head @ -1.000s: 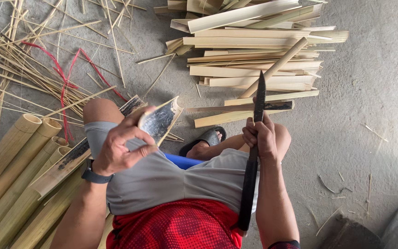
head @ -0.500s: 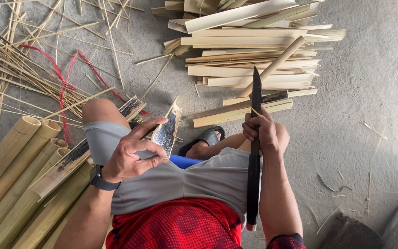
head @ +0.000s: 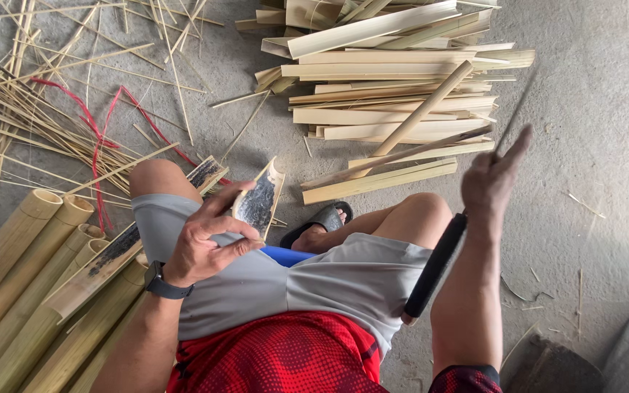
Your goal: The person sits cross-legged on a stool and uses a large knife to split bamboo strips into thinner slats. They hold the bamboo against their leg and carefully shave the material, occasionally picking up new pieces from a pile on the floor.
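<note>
I sit on a concrete floor in grey shorts and a red shirt. My left hand [head: 209, 236], with a black watch on the wrist, grips a short split bamboo piece [head: 260, 200] with a dark inner face, held above my left thigh. My right hand [head: 493, 182] is closed on the long black handle of a big knife [head: 434, 266]; the blade points up and away and is blurred and seen edge-on. The knife is off to the right, well apart from the bamboo piece.
A pile of split bamboo slats [head: 387, 87] lies ahead. Whole bamboo poles [head: 30, 276] lie at the left by my leg. Thin bamboo strips [head: 45, 109] and a red cord [head: 100, 145] are scattered at the upper left. A black sandal [head: 322, 218] is on my foot.
My right hand has swung the knife out to the right, away from the middle. My left hand has turned the bamboo piece and holds it a little lower, near the thigh.
</note>
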